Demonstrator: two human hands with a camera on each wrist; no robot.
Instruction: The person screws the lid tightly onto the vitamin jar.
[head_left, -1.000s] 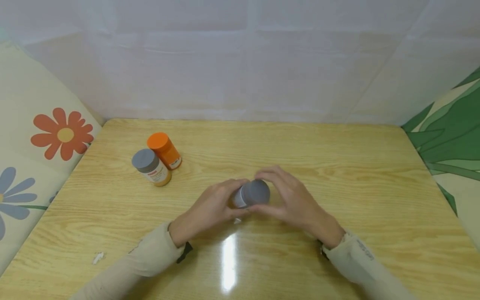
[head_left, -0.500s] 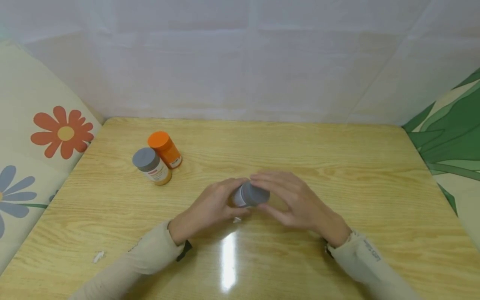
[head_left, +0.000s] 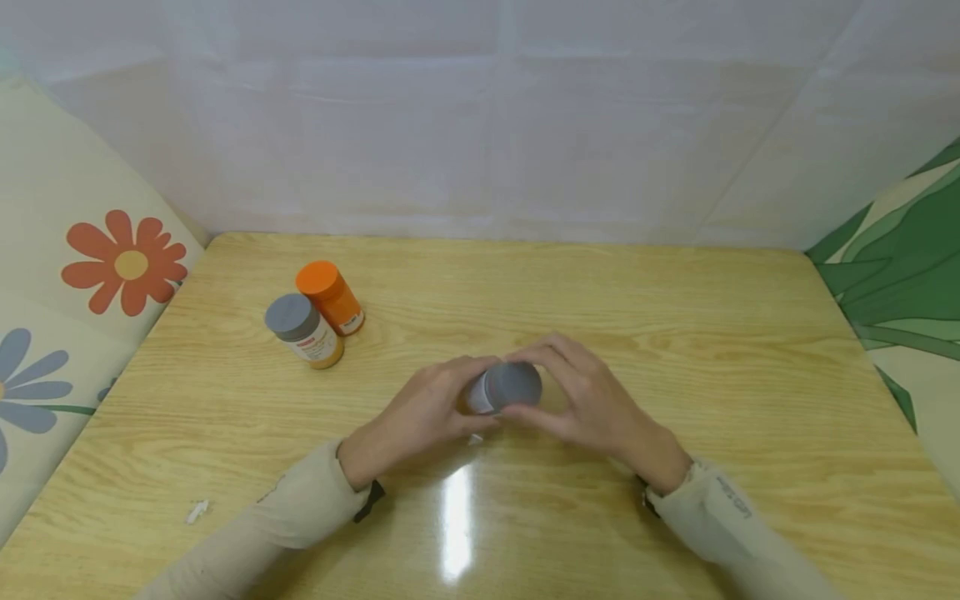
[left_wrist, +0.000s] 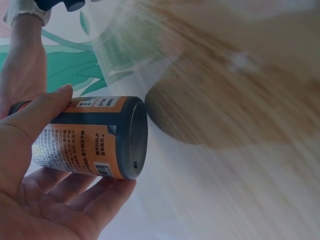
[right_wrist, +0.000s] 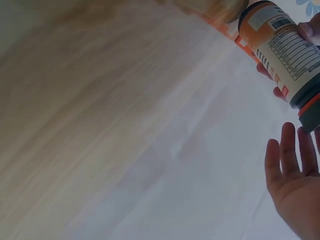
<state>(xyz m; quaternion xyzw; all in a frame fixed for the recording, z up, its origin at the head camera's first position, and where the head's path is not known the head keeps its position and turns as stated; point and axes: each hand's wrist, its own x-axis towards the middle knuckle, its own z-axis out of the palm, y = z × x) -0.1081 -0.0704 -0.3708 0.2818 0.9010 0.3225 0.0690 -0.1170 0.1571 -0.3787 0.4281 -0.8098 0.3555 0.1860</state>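
A jar [left_wrist: 90,142] with a dark base and an orange and white printed label is tilted, its grey lid [head_left: 517,385] pointing right. My left hand [head_left: 420,404] grips the jar's body, thumb on one side and fingers on the other. Around the lid, the thumb and fingers of my right hand [head_left: 588,404] pinch the edge. A thin orange-red ring shows below the lid [right_wrist: 312,116] in the right wrist view. Whether the jar's base touches the tabletop I cannot tell.
At the left stand a grey-lidded jar [head_left: 303,332] with a white label and an orange bottle [head_left: 330,297], close together. Small white scraps [head_left: 197,511] lie on the wooden table [head_left: 675,333]. A pale wall covering [head_left: 495,125] rises behind.
My right hand's fingers swung over the lid's top half a second ago, then came back around its edge. The left hand and the jar stay nearly in place.
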